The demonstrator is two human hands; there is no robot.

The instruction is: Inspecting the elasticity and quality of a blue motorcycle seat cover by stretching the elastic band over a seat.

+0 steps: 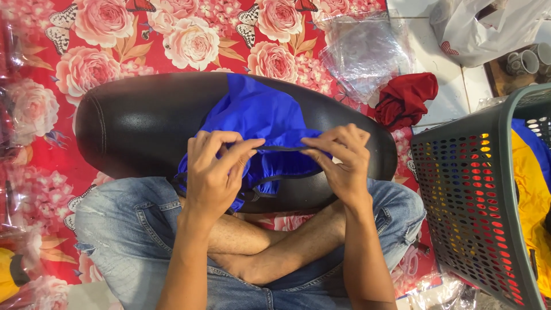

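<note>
**Head view: blue cover stretched over black seat, both hands on its hem**

Head view shows a blue fabric cover [258, 115] at the centre of the frame, draped over a black padded seat [138, 123] that lies across the person's crossed legs. A dark elastic hem [281, 148] runs along the cover's near edge.

Left hand [215, 172], centre-left, is pinched closed on the hem, fingers curled over the blue cloth. Right hand [341, 161], centre-right, grips the same hem between thumb and fingers. The hem is drawn taut between the two hands.

Under the seat lies a red floral mat [86, 63] filling the upper left and left of the frame. Clear plastic bags [364, 51] lie at upper centre-right. Just beside them, a bunched red cloth [407, 97] rests at the mat's edge. A grey perforated basket [476, 201] stands at the right edge, holding yellow and blue fabric [531, 189]. A white plastic bag [488, 28] sits in the upper right corner.
</note>
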